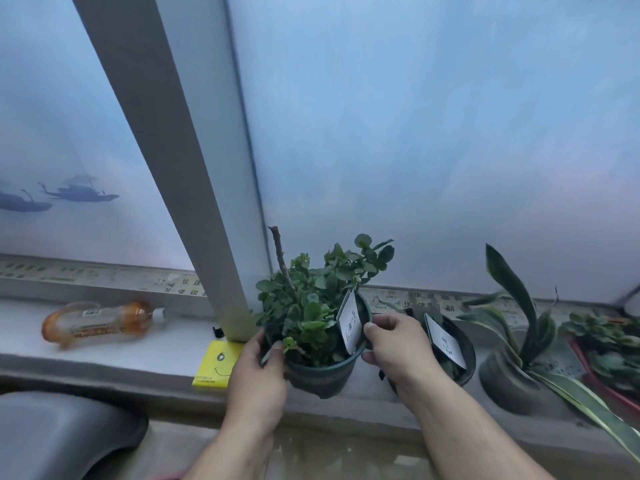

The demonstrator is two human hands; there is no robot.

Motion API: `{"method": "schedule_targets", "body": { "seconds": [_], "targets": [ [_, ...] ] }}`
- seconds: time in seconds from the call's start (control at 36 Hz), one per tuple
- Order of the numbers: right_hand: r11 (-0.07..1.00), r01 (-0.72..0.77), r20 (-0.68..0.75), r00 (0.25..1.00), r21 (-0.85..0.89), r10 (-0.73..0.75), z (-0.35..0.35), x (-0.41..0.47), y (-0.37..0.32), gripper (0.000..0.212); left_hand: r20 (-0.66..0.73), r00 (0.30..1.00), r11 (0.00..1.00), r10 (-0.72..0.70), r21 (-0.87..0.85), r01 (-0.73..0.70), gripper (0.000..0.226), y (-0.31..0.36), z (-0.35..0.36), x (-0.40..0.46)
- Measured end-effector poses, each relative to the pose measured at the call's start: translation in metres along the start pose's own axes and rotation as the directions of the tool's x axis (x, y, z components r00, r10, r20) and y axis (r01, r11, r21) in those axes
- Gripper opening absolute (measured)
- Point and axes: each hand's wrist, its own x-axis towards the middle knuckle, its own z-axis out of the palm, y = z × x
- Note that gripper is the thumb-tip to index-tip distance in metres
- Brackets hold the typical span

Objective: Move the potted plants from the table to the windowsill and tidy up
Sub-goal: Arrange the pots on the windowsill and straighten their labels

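A leafy green plant in a dark green plastic pot (322,374) with a white tag sits at the windowsill (138,348), tilted slightly toward me. My left hand (258,379) grips the pot's left rim, thumb over the edge. My right hand (394,348) holds the right rim, thumb on the rim next to the tag. Whether the pot's base rests on the sill I cannot tell. Just right stands a second dark pot (460,348) with a white tag, partly hidden by my right hand.
A long-leaved plant in a grey pot (509,386) and a red tray of succulents (606,351) stand further right. A yellow smiley packet (216,363) and a lying orange bottle (100,322) are on the sill at left. A grey window post (194,188) rises behind the packet.
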Motion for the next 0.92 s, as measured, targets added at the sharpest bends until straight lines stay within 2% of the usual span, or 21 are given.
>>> {"method": "schedule_targets", "body": {
  "seconds": [0.11,0.25,0.33,0.39,0.47,0.56,0.67,0.75,0.81,0.92],
  "targets": [
    [0.999,-0.048,-0.005,0.999,-0.017,0.048,0.002,-0.01,0.005,0.011,0.059,0.998,0.995,-0.016,-0.095,0.022,0.031,0.007,-0.002,0.007],
    [0.995,-0.099,0.044,0.994,0.027,0.098,0.003,-0.022,0.011,0.008,0.012,0.997,0.974,-0.079,-0.212,0.08,0.034,0.002,-0.001,0.013],
    [0.989,0.016,0.017,1.0,-0.144,-0.014,0.001,-0.018,0.012,0.02,-0.082,0.986,0.939,-0.142,-0.328,0.108,0.03,-0.001,0.008,0.001],
    [0.97,0.085,-0.018,0.996,-0.226,-0.092,0.001,-0.013,0.01,0.018,-0.126,0.982,0.949,-0.139,-0.301,0.096,0.022,-0.002,0.015,-0.013],
    [0.961,0.126,-0.031,0.99,-0.246,-0.137,0.001,-0.002,0.012,0.01,-0.087,0.993,0.974,-0.082,-0.22,0.061,0.02,-0.003,0.023,-0.031],
    [0.973,0.11,-0.048,0.991,-0.204,-0.122,0.001,0.007,0.018,0.019,-0.047,0.998,0.983,-0.042,-0.183,0.033,0.019,0.001,0.024,-0.038],
    [0.99,0.059,-0.042,0.997,-0.131,-0.065,0.003,-0.003,0.013,0.011,-0.023,1.0,0.987,-0.021,-0.162,0.017,0.025,0.001,0.02,-0.03],
    [1.0,0.004,0.021,1.0,-0.022,-0.003,0.004,-0.012,0.013,0.002,-0.008,1.0,0.995,0.012,-0.104,-0.013,0.027,0.003,0.013,-0.015],
    [0.999,-0.021,0.065,0.998,0.026,0.019,0.004,-0.014,0.015,0.005,-0.003,1.0,0.993,0.025,-0.119,-0.025,0.029,0.003,0.009,-0.007],
    [1.0,-0.002,0.046,0.999,-0.011,0.003,-0.002,-0.009,0.015,0.013,-0.075,0.996,0.991,0.039,-0.128,-0.049,0.023,-0.004,0.013,-0.006]
  ]
}}
